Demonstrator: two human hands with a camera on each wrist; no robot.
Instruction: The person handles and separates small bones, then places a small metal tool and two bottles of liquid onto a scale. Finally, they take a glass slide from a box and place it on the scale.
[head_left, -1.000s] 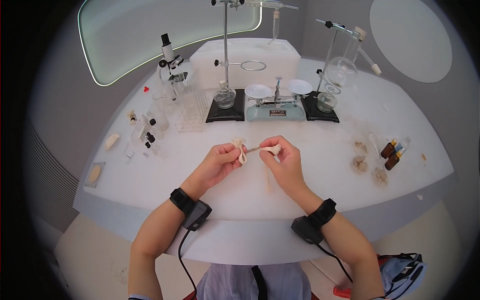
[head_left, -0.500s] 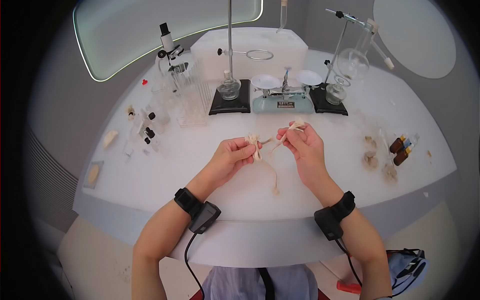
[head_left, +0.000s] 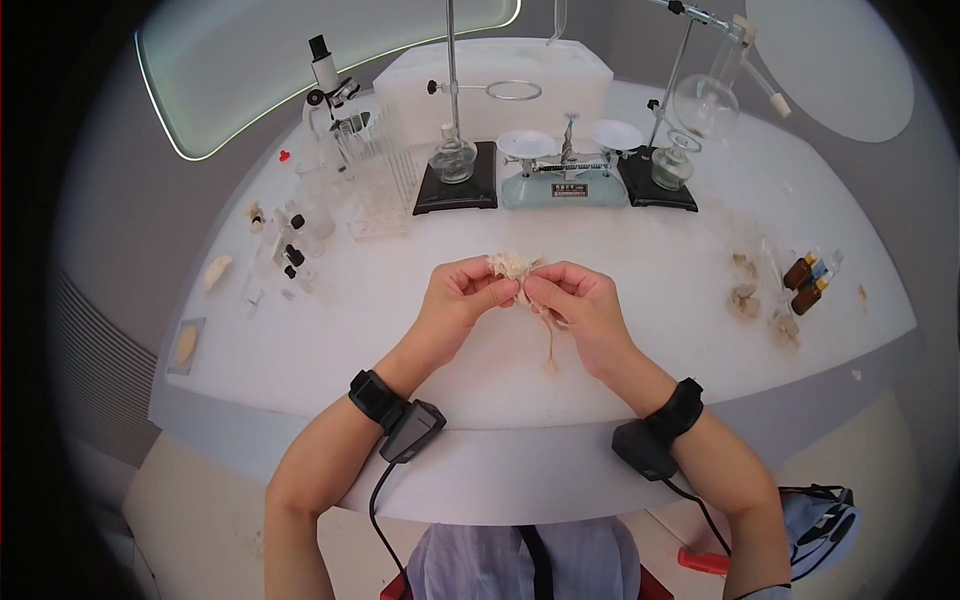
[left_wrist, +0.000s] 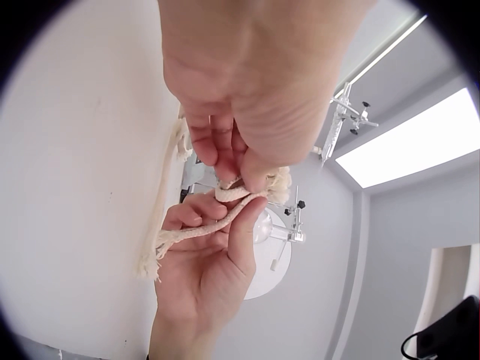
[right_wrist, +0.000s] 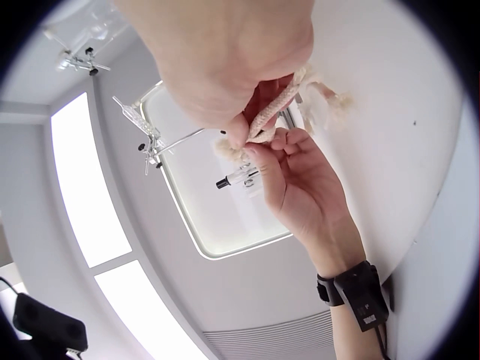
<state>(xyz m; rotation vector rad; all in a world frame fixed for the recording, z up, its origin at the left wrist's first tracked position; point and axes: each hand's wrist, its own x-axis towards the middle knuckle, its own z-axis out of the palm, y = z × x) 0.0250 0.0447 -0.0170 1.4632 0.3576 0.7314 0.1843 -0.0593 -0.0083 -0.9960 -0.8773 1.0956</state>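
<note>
Your left hand (head_left: 465, 303) and right hand (head_left: 590, 308) both pinch the cotton cord (right_wrist: 276, 107) above the white table (head_left: 660, 270), grips close beside its frayed tuft (head_left: 512, 265), probably so one steadies while the other works (a tail (head_left: 550, 366) trails free).

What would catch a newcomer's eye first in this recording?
Probably the frayed cream cord, pinched by the left hand and the right hand over the middle of the white table. Behind it, the pale blue two-pan balance stands between two black stand bases. Farther right, small brown bottles add the darkest color there.
</note>
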